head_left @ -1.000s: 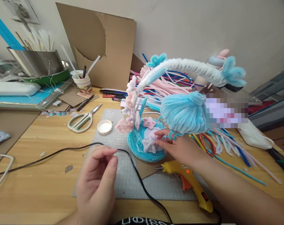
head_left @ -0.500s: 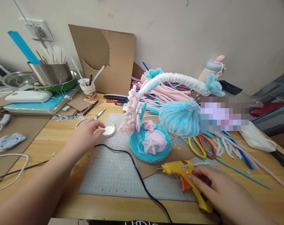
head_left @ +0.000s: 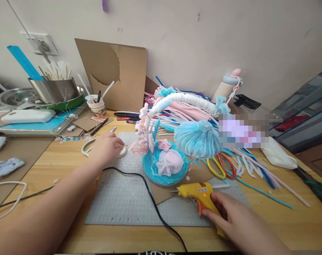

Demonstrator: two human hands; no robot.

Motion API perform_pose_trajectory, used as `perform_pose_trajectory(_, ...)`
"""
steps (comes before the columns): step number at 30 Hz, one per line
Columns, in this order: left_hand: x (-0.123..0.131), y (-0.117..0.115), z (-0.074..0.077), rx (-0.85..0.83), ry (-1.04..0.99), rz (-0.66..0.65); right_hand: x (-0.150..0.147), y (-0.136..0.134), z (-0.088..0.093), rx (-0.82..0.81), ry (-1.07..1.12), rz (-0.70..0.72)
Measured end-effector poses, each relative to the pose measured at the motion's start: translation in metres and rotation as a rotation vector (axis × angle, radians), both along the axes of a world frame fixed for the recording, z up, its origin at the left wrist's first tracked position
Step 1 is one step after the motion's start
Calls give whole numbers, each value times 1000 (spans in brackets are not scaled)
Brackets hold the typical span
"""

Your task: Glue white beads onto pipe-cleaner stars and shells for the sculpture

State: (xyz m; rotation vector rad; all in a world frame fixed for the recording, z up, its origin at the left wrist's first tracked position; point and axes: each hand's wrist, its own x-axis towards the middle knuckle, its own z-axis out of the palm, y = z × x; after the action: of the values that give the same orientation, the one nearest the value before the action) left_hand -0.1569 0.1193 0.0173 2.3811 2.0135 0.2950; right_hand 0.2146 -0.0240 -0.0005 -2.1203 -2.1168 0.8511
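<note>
A pipe-cleaner craft (head_left: 165,161) with a turquoise coiled base, pink flowers and a white fuzzy arch stands on a grey cutting mat (head_left: 123,198). My left hand (head_left: 106,148) reaches over a small round white dish (head_left: 121,151) at the mat's far left corner, its fingers curled onto the dish. My right hand (head_left: 230,217) lies on the handle of a yellow glue gun (head_left: 195,193) at the mat's near right, its fingers wrapping round the grip. The gun's black cord (head_left: 150,198) runs across the mat.
Pale green scissors (head_left: 87,147) lie just left of my left hand. A heap of coloured pipe cleaners (head_left: 230,166) covers the table at the right. A paper cup (head_left: 96,103), cardboard (head_left: 118,71), a metal pan (head_left: 54,90) and pens sit at the back.
My right hand left the craft's base and came down onto the glue gun handle. My left hand let go of the black cord and reached forward to the small white dish.
</note>
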Motion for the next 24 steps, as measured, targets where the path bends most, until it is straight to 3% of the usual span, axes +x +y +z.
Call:
perform_pose_trajectory(11, 1, 4, -6, -17, -44, 26, 1, -1, -3, 18, 25, -25)
perform_pose_trajectory(18, 0, 2, -7, -10, -62, 30, 11, -11, -5, 82, 375, -171)
perform_pose_trajectory(24, -1, 4, -10, -1, -50, 8, 16, -27, -4, -130, 507, -356)
